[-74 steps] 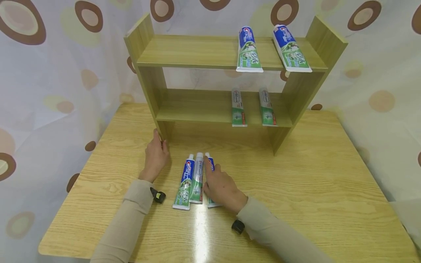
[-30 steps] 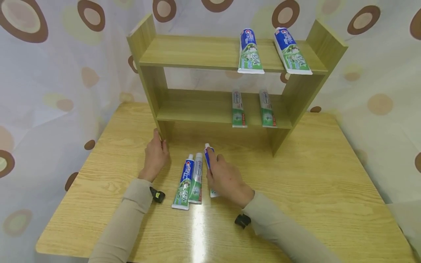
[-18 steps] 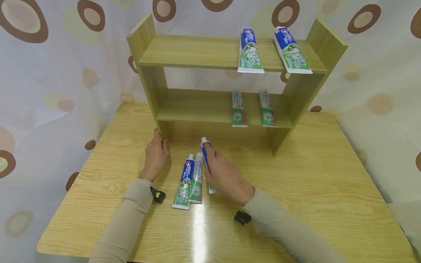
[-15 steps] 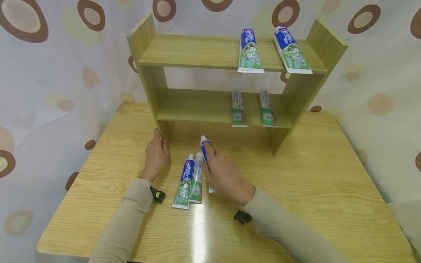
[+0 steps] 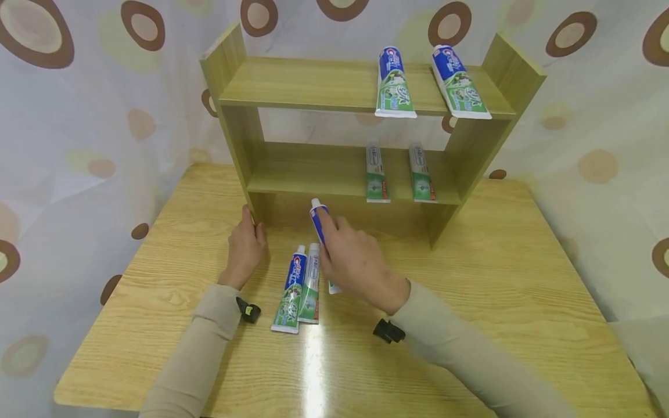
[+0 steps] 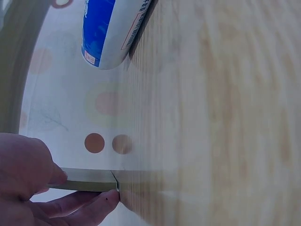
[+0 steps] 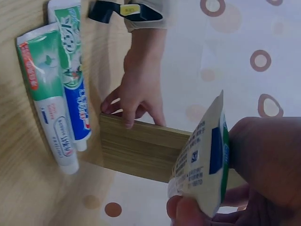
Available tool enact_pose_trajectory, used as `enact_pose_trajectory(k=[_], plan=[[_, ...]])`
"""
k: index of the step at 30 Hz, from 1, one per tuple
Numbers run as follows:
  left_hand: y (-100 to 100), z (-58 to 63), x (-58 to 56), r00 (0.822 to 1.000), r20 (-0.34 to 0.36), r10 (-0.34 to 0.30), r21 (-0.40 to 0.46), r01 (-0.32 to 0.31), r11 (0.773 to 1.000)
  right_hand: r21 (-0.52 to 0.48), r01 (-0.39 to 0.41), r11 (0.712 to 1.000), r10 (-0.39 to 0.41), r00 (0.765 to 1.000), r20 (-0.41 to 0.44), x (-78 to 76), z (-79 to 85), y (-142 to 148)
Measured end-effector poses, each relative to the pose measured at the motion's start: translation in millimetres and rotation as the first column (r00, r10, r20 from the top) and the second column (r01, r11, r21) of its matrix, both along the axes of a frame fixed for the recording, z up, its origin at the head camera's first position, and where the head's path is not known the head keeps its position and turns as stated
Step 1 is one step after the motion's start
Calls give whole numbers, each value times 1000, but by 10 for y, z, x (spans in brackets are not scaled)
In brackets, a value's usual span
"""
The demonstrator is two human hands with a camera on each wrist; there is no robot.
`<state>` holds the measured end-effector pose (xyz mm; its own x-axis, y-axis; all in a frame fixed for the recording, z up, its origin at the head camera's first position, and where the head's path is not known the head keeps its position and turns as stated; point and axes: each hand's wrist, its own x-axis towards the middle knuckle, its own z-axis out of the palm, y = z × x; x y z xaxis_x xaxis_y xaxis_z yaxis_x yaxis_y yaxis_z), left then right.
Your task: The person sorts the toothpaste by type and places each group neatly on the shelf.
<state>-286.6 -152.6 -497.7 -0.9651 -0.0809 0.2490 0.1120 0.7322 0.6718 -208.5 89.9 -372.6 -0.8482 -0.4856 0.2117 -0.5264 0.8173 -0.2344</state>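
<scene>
- Spotted curtain (image 5: 83, 244) fills the background, along the top and down both sides of the head view.
- Wooden table (image 5: 496, 325): spreads across the lower half, with glare at bottom centre.
- Shelf (image 5: 298, 81): upper centre, two boards between uprights, standing on the table.
- Right hand (image 5: 360, 264): mid-frame, thumb and fingers closed round the held tube (image 5: 317, 222). A light, even pinch should serve best — a soft tube probably dents under a hard squeeze.
- Left hand (image 5: 244, 247): left of centre, gripping the shelf's left upright near its foot, thumb and fingers on opposite faces. Steady pressure here would guard against a knock shifting the shelf.
- Held tube: just above centre, cap toward upper left, its middle hidden by the fingers; it looks clear of the table in the right wrist view. Its cap appears just below the lower board's front edge — worth minding that edge.
- Blue tube (image 5: 291, 290) and grey tube (image 5: 310, 284): lower centre, lying on the table, touching.
- Top tubes (image 5: 395, 84): upper right, two on the top board.
- Lower tubes (image 5: 376, 174): right of centre, two on the lower board.
</scene>
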Motion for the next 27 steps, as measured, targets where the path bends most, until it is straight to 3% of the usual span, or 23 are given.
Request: enact_pose_trajectory(k=[8, 17, 27], plan=[[5, -1, 9, 1000, 21, -3, 16, 3, 1000, -16, -40, 999, 41, 998, 56, -13, 226, -51], [3, 14, 8, 999, 31, 23, 16, -24, 1000, 52, -96, 994, 92, 993, 70, -57, 592, -143], [-10, -39, -14, 999, -35, -2, 8, 3, 1000, 75, -116, 990, 104, 984, 143, -107, 1028, -232]])
